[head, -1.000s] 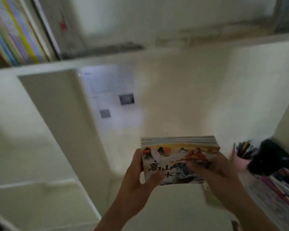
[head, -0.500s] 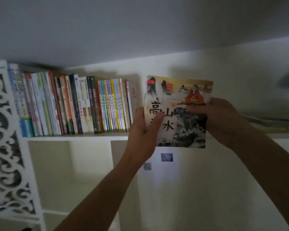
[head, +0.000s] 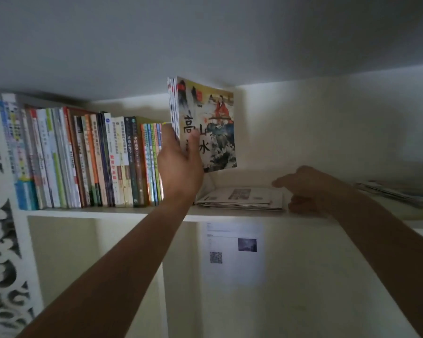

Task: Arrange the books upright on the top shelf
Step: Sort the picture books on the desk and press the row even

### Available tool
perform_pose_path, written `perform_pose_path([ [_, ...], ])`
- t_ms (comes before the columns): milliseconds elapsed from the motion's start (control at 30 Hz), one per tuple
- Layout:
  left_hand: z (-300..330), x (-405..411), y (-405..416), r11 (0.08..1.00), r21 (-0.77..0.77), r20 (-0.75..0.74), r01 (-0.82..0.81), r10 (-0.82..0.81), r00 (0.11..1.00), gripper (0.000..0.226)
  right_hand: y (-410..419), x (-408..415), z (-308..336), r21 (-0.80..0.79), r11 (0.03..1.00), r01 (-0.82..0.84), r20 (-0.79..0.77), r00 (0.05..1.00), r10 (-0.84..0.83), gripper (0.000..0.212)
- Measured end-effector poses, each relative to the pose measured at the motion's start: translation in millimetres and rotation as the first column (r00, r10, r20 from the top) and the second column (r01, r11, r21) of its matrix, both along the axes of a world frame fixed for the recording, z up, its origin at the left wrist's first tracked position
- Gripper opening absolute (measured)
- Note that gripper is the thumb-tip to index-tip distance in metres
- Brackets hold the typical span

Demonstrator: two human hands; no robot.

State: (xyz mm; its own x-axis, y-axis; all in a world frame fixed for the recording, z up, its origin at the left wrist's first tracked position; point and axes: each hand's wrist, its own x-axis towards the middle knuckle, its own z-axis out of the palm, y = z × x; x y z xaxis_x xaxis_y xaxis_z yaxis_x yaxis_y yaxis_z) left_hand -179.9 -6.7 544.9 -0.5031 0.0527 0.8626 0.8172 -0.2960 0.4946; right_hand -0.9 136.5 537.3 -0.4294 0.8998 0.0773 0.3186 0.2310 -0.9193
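Holding a book bundle upright at the top shelf

Gripping near its lower left corner, the left hand point(head: 181, 164) pinches a thin bundle of picture books point(head: 205, 123), thumb across the painted cover, upright just right of the standing row of books point(head: 88, 162) on the top shelf point(head: 132, 212). Well apart to the right, the right hand point(head: 305, 189) rests beside a flat stack of booklets point(head: 242, 198), fingers loosely curled, holding nothing.

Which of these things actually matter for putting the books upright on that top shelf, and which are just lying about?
Part of the job:
- bundle of painted-cover books, gripped by the left hand
- upright row of books
- flat stack of booklets, with the right hand beside it
- top shelf

Just lying about:
- paper sheet with a QR code
- white carved panel
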Motion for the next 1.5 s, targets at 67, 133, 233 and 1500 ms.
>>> perform_pose_path([
  [67, -10.6, -3.4, 11.2, 0.999, -0.013, -0.004, -0.044, 0.044, 0.999, 0.021, 7.6, -3.5, 5.1, 0.003, 1.0, -0.007, 0.039, 0.999, 0.007, 0.029],
  [133, -19.9, -5.4, 20.2, 0.998, -0.028, 0.018, -0.064, 0.064, 0.998, 0.021, 9.5, -8.8, 12.1, -0.025, 0.999, -0.037, 0.08, 0.996, 0.039, 0.019],
  [233, -25.6, -7.2, 28.5, 0.997, -0.036, 0.024, -0.073, 0.074, 0.997, 0.022, 16.6, -20.5, 19.1, -0.227, 0.973, -0.038, 0.033, 0.998, 0.047, 0.04],
  [1500, 0.2, -16.7, -121.6, 0.909, 0.176, -0.157, -0.378, 0.405, 0.901, 0.028, -31.2, -148.3, -4.3, 0.232, 0.771, -0.594, -0.347, 0.689, 0.636, 0.046],
])
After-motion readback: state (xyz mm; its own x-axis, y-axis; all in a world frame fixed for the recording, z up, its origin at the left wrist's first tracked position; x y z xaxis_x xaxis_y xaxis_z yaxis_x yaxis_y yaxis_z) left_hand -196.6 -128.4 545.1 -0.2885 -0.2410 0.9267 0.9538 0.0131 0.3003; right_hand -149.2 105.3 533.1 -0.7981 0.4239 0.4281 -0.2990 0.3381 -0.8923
